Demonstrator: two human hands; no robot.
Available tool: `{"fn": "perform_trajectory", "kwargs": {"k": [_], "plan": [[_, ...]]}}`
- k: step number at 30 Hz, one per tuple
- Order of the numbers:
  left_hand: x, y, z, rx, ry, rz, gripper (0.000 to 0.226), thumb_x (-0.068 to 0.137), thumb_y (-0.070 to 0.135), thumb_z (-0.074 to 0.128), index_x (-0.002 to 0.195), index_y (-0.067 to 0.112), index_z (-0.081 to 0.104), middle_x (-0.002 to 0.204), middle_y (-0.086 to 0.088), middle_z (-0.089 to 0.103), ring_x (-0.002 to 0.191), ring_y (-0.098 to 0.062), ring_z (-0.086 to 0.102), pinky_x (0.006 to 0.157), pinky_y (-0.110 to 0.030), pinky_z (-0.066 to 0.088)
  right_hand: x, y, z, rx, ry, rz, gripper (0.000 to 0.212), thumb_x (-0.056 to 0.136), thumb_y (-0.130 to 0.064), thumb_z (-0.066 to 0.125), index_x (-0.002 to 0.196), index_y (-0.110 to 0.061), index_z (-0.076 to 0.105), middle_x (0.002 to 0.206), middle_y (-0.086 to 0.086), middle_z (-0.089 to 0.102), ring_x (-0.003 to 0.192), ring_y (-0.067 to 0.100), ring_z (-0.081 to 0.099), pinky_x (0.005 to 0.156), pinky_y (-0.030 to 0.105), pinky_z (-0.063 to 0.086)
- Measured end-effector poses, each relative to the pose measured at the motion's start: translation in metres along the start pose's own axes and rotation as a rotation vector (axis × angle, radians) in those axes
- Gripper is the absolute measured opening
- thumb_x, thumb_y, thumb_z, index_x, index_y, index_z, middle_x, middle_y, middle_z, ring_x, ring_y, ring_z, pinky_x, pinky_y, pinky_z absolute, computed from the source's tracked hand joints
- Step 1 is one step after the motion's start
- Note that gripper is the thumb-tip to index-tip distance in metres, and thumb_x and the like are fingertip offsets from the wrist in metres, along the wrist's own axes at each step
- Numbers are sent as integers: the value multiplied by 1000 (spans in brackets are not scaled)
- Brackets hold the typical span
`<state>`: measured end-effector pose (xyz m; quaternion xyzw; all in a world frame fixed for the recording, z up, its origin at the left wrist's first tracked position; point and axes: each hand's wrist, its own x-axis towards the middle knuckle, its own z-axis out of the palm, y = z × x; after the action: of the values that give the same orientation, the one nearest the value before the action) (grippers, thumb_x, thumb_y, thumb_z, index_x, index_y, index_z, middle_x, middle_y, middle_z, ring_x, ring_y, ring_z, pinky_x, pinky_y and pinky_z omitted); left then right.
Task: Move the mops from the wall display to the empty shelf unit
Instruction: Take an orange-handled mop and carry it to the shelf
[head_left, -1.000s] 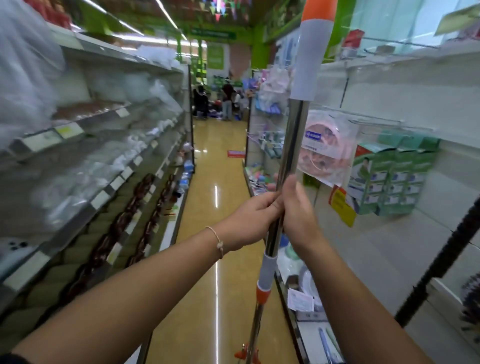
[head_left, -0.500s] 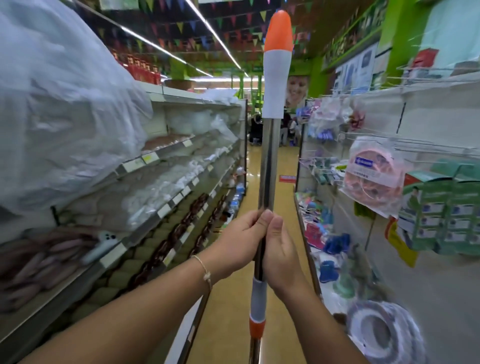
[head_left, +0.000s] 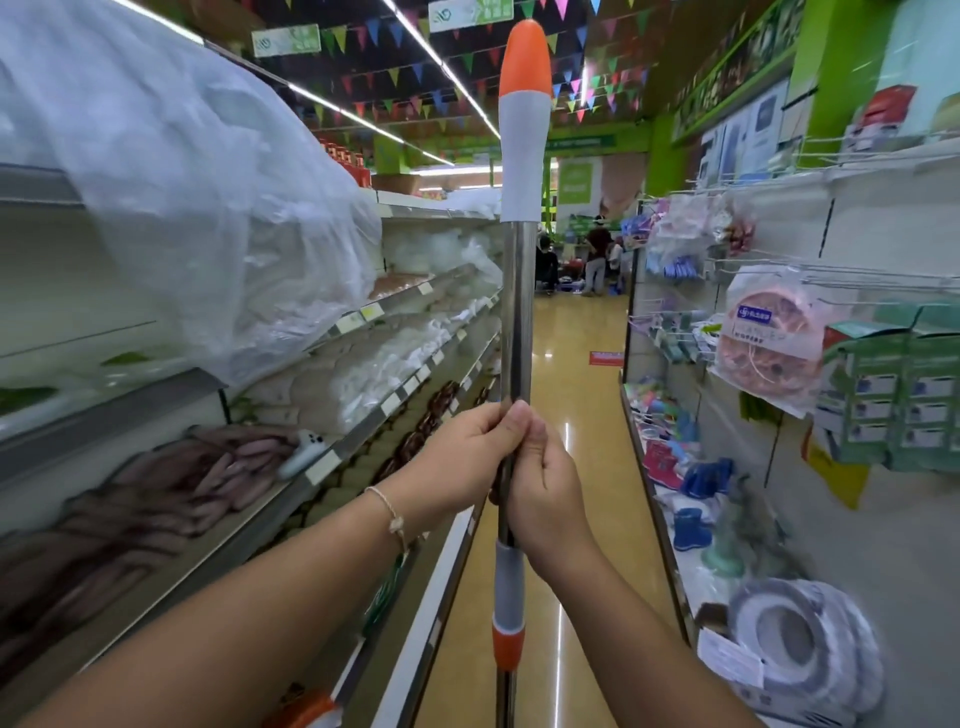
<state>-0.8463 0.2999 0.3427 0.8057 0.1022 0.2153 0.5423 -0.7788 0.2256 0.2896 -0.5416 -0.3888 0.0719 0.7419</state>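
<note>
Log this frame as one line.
mop: upright, in aisle | left hand: grips shaft | right hand: grips shaft, just below left

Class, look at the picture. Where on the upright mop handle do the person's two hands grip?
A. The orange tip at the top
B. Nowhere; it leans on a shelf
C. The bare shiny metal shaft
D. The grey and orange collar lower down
C: the left hand and right hand both curl round the shiny metal mop shaft, below the grey grip with orange tip and just above the grey and orange collar.
</note>
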Motion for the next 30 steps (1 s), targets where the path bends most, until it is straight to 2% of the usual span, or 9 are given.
{"fn": "perform_trajectory", "kwargs": {"k": [5, 11, 15, 18, 20, 23, 25, 28, 30], "plan": [[-63, 11, -17, -32, 27, 7, 45, 86, 62, 52, 95, 23, 72, 102, -25, 70, 101, -47, 65, 88, -66, 51, -54, -34, 32, -43, 8, -35, 53, 99, -51, 31, 127, -18, 61, 111, 2, 72, 110, 11, 68, 97, 43, 56], [-132, 22, -32, -65, 75, 47, 54, 70, 76, 54, 87, 29, 74, 99, -27, 70, 99, -51, 64, 86, -69, 50, -110, -68, 67, -89, 21, -45, 42, 106, -40, 30, 126, -19, 61, 112, 1, 72, 109, 8, 68, 94, 34, 57], [-176, 33, -47, -82, 118, 33, 56, 79, 71, 55, 94, 21, 74, 101, -23, 73, 101, -45, 67, 89, -65, 52, -143, -94, 88, -95, -6, -39, 31, 109, -31, 29, 111, -35, 60, 107, -4, 71, 105, 3, 68, 89, 24, 56], [-203, 40, -57, -74, 141, 15, 50, 89, 60, 53, 100, 15, 73, 103, -22, 73, 103, -43, 67, 91, -63, 52, -161, -107, 103, -73, -37, -47, 33, 109, -32, 29, 115, -29, 62, 109, 0, 72, 106, 7, 69, 91, 29, 57], [-217, 45, -63, -67, 155, 1, 57, 83, 65, 53, 100, 14, 73, 102, -18, 74, 101, -39, 69, 91, -61, 53, -171, -114, 112, -57, -55, -49, 36, 109, -33, 29, 117, -22, 62, 107, 3, 72, 104, 10, 70, 88, 31, 58], [-237, 53, -71, -35, 194, -31, 65, 74, 73, 53, 102, 18, 74, 102, -11, 76, 101, -31, 71, 95, -56, 54, -184, -122, 124, -37, -78, -51, 36, 106, -41, 30, 116, -29, 62, 109, 0, 72, 105, 9, 69, 90, 33, 58], [-250, 57, -75, -30, 226, -49, 60, 80, 68, 55, 105, 18, 75, 103, -6, 77, 103, -24, 71, 100, -50, 52, -191, -126, 131, -28, -95, -47, 33, 104, -45, 30, 111, -36, 62, 108, -4, 72, 105, 6, 69, 92, 34, 58], [-269, 62, -78, -60, 276, -85, 44, 96, 51, 55, 106, 12, 74, 104, -8, 76, 104, -22, 71, 101, -47, 52, -201, -131, 140, -2, -136, -25, 31, 105, -46, 31, 107, -41, 61, 108, -6, 72, 106, 6, 68, 94, 36, 56], [-280, 65, -78, -21, 308, -100, 38, 98, 47, 54, 102, 15, 74, 103, -7, 76, 103, -22, 71, 100, -47, 53, -210, -135, 143, 27, -186, -12, 31, 104, -47, 30, 108, -40, 61, 109, -4, 71, 106, 7, 69, 91, 35, 57]]}}
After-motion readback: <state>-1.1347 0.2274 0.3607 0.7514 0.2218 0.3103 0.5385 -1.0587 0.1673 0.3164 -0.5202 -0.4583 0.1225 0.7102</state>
